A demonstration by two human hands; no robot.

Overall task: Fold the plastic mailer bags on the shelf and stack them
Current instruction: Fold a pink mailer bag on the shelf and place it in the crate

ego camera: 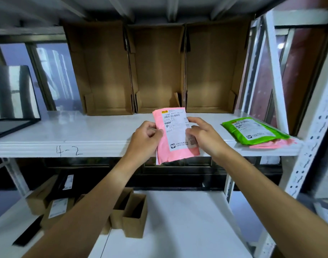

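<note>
Head view. My left hand and right hand hold 1 pink mailer bag upright above the front edge of the shelf, near its middle, with the white printed label facing me. The bag's lower end hangs below the front edge. The fingers of my left hand are curled and clamped on the bag's left edge; those of my right hand pinch its right edge, over the label. At the right end of the shelf, 1 green mailer bag lies flat on top of a pink bag layer, whose edge shows beneath it toward the front right corner; how many pink bags lie there cannot be told. 3 open cardboard boxes stand side by side along the rear edge. The front edge bears the handwritten mark "4-2". Small cardboard boxes stand on the lower shelf.
</note>
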